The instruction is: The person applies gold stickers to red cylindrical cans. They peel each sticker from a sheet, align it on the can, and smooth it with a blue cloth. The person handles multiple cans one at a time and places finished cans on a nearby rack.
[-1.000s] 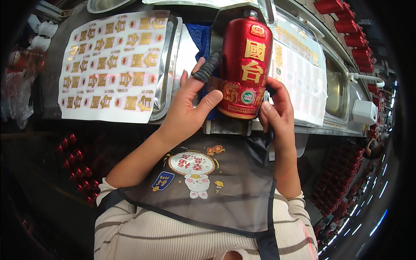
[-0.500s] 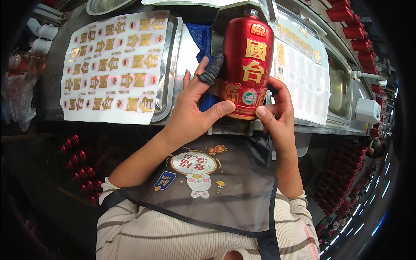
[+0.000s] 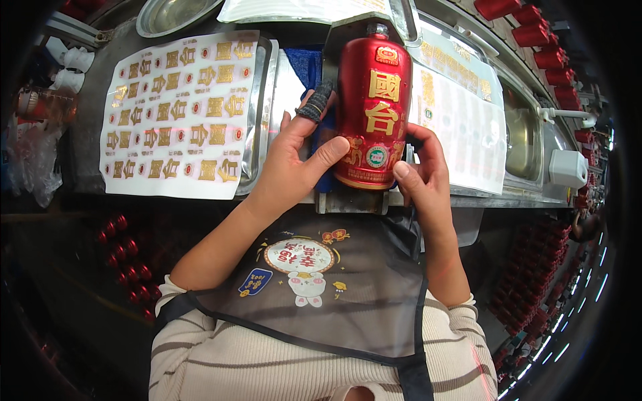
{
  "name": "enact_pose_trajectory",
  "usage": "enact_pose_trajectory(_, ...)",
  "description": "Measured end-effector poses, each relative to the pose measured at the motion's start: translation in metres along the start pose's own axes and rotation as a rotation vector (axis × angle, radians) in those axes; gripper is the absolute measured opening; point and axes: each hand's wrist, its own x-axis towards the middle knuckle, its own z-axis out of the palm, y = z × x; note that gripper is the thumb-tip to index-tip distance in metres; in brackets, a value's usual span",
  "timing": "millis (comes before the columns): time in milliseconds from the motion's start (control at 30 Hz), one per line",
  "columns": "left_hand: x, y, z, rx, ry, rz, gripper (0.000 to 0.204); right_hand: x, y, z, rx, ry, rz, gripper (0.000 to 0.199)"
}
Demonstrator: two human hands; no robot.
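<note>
Red bottle (image 3: 372, 107) lying on the counter (image 3: 468, 199) at twelve o'clock. Our left hand (image 3: 294, 160) wraps its nine o'clock side, thumb pressing the lower label; our right hand (image 3: 421, 174) pinches at three o'clock. Press evenly outward, we judge, avoiding wrinkles.

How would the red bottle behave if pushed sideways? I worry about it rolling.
The red bottle is round and lies on its side, so it would likely roll. Its glossy surface probably slips. The left hand and right hand steady it.
</note>
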Motion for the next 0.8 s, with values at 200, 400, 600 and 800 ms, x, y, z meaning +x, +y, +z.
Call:
enact_pose_trajectory(200,0.004,-0.001,0.002,-0.068,-0.047,-0.055,0.062,-0.001,0.007,0.003,-0.041,0.023,-0.030,0.064)
enact_pose_trajectory(400,0.004,-0.002,0.003,-0.060,-0.003,-0.005,0.059,-0.001,0.003,0.001,-0.041,0.000,0.000,0.063)
enact_pose_trajectory(600,0.007,0.014,0.005,-0.107,0.003,-0.029,0.057,-0.001,-0.003,0.004,-0.027,0.027,0.012,0.061)
enact_pose_trajectory(800,0.009,0.011,0.008,-0.064,0.032,0.002,0.060,0.001,-0.002,0.010,-0.059,0.054,0.019,0.059)
